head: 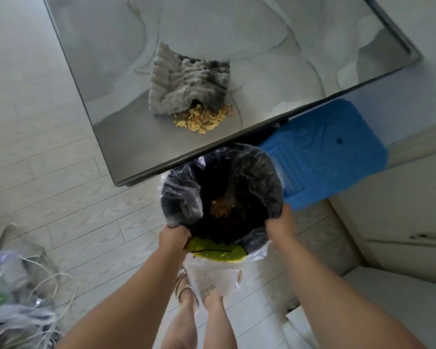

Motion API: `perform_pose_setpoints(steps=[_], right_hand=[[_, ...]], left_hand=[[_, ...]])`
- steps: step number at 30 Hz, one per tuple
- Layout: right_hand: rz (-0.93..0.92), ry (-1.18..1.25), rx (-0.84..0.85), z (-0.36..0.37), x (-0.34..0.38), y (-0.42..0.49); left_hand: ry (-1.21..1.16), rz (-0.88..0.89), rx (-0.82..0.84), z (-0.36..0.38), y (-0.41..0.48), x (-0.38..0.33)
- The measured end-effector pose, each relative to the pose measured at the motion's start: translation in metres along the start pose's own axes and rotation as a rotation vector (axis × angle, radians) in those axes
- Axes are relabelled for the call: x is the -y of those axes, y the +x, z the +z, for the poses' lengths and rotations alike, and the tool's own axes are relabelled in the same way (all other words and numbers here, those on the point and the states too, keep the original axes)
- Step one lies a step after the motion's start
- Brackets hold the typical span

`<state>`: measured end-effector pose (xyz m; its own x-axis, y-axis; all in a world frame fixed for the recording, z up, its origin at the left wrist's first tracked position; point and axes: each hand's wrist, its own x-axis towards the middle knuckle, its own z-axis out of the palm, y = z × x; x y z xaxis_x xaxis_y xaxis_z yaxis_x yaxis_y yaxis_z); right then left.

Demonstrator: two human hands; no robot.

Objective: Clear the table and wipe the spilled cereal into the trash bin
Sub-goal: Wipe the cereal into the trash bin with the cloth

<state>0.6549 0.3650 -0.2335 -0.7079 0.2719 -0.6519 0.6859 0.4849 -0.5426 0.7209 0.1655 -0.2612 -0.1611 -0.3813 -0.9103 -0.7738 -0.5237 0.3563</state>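
Spilled cereal noted in a small heap on the worktop, close to its near edge. A crumpled grey cloth is laid just behind the heap, touching its far side.

Trash bin is held below and against the near worktop edge, directly under the heap. It is lined with a clear plastic bag folded over the rim. Some cereal flakes are seen on the dark bottom. A yellow-green patch is seen at the near rim; what it is cannot be told.

Left hand: grip closed on the near-left rim, fingers curled over liner and edge. Right hand: grip closed on the near-right rim likewise.

A blue stool is partly tucked under the worktop, just right of the bin. Sandalled feet are seen on the pale plank floor. A blurred bundle of plastic and cord is recorded at near left.
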Motion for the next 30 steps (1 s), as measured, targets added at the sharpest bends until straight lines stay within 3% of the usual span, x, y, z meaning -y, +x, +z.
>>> perform_pose_setpoints(steps=[6,9,11,13,17,19,24,30], right_hand=[[-0.007,-0.009,0.064,-0.001,0.017,0.002],[-0.072,-0.101,-0.064,-0.009,0.054,0.004],[-0.305,-0.254,-0.203,-0.015,0.093,0.003],[-0.620,-0.358,-0.235,-0.016,0.138,0.000],[-1.112,-0.610,-0.028,0.000,0.236,-0.001],[-1.226,-0.825,0.129,0.015,0.268,0.001],[-1.142,-1.236,0.391,0.046,0.299,0.017],[-1.053,-1.232,0.514,0.056,0.308,0.046]], left_hand=[[-0.096,0.010,0.039,-0.009,-0.010,-0.009],[-0.136,0.012,0.049,-0.008,-0.014,-0.013],[-0.141,0.009,0.043,-0.005,-0.013,-0.014],[-0.116,0.004,0.029,-0.004,-0.011,-0.015],[-0.080,0.014,-0.012,-0.001,-0.005,-0.017],[-0.079,0.031,-0.035,0.003,-0.003,-0.016],[-0.111,0.039,-0.077,0.013,-0.003,-0.014],[-0.152,0.075,-0.097,0.022,-0.004,-0.016]])
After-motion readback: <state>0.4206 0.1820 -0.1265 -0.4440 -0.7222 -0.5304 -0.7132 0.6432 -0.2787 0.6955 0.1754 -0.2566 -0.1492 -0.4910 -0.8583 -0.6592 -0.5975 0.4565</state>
